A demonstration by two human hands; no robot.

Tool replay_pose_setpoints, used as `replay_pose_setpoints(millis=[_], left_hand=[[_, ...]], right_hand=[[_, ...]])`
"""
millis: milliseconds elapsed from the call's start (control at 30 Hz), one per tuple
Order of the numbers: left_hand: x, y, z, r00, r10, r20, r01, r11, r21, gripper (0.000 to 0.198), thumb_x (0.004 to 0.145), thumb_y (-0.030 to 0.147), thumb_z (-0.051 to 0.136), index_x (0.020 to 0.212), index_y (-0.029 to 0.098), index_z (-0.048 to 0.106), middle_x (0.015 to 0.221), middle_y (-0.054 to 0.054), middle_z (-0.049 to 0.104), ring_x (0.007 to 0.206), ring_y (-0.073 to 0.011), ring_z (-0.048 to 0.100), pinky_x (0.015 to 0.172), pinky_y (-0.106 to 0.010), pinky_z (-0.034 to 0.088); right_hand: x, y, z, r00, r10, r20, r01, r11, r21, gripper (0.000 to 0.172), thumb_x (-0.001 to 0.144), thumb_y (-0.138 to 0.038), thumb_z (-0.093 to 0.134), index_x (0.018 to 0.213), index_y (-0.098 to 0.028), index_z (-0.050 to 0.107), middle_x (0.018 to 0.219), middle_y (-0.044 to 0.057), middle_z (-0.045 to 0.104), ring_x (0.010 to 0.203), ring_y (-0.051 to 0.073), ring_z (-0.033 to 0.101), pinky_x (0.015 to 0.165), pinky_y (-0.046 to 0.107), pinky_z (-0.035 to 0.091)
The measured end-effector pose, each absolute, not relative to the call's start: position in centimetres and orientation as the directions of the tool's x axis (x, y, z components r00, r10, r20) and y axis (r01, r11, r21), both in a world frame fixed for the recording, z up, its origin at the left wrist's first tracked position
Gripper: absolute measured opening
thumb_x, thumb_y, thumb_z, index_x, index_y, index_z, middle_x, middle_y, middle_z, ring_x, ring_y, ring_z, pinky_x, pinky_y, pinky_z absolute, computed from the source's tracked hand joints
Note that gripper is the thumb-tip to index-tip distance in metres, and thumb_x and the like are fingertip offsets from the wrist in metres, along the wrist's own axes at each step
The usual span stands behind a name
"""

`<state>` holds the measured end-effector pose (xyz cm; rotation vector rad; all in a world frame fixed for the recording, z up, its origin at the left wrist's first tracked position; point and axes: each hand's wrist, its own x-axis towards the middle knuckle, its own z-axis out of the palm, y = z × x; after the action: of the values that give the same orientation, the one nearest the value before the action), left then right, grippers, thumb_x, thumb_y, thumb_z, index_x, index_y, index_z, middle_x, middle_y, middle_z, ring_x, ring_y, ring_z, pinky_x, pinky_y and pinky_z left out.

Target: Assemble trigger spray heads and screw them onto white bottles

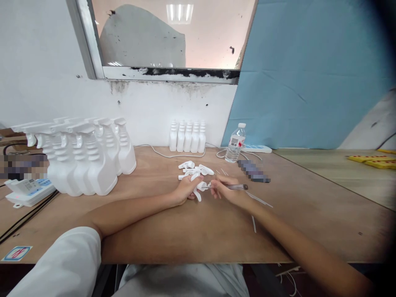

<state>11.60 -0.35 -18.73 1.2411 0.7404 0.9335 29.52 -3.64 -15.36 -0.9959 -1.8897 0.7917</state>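
Observation:
Near the middle of the table, my left hand [187, 188] is closed around a white trigger spray head [197, 193], its lever pointing down toward me. My right hand [220, 188] grips a screwdriver [236, 187] whose handle sticks out to the right. The thin metal shaft reaches left to the open end of the spray head; whether the tip is inside, I cannot tell. Just behind my left hand lies a small pile of loose white spray heads [188, 165]. Several thin white tubes [260, 199] are scattered around my right hand and forearm.
Several white spray bottles [99, 173] with triggers stand at left, beside a power strip [29, 192]. Smaller white bottles [188, 138] line the wall. A water bottle [234, 146], a blurred-out dark object [253, 171], a cable [167, 156] and another power strip [256, 148] are at back right.

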Motion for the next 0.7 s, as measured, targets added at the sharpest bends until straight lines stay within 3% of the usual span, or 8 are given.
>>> replay_pose_setpoints(millis=[133, 400, 700], left_hand=[[11.5, -0.3, -18.6, 0.417, 0.909, -0.003, -0.143, 0.07, 0.987, 0.04, 0.082, 0.053, 0.064, 0.077, 0.017, 0.046, 0.053, 0.005, 0.045, 0.033, -0.0026, 0.028, 0.034, -0.016, 0.016], [11.2, 0.2, -18.4, 0.378, 0.926, -0.023, -0.155, 0.088, 0.984, 0.036, 0.087, 0.05, 0.055, 0.076, 0.018, 0.043, 0.051, 0.007, 0.042, 0.032, -0.0029, 0.027, 0.034, -0.015, 0.015], [11.1, 0.1, -18.4, 0.421, 0.906, -0.033, -0.117, 0.091, 0.989, 0.03, 0.086, 0.043, 0.057, 0.076, 0.018, 0.044, 0.051, 0.005, 0.046, 0.032, -0.0034, 0.027, 0.033, -0.016, 0.014]], right_hand=[[28.7, -3.2, -15.8, -0.25, 0.925, 0.287, 0.21, 0.341, -0.916, 0.047, 0.083, -0.061, 0.058, 0.068, -0.017, 0.056, 0.054, 0.001, 0.061, 0.04, 0.012, 0.056, 0.037, 0.022, 0.041], [28.8, -3.0, -15.9, -0.375, 0.888, 0.265, 0.185, 0.352, -0.917, 0.045, 0.088, -0.055, 0.056, 0.073, -0.014, 0.066, 0.062, 0.003, 0.062, 0.054, 0.013, 0.06, 0.05, 0.024, 0.048], [29.3, -2.7, -15.3, -0.507, 0.843, 0.181, 0.207, 0.323, -0.923, 0.053, 0.088, -0.06, 0.053, 0.067, -0.013, 0.062, 0.063, 0.004, 0.062, 0.051, 0.012, 0.059, 0.05, 0.024, 0.045]])
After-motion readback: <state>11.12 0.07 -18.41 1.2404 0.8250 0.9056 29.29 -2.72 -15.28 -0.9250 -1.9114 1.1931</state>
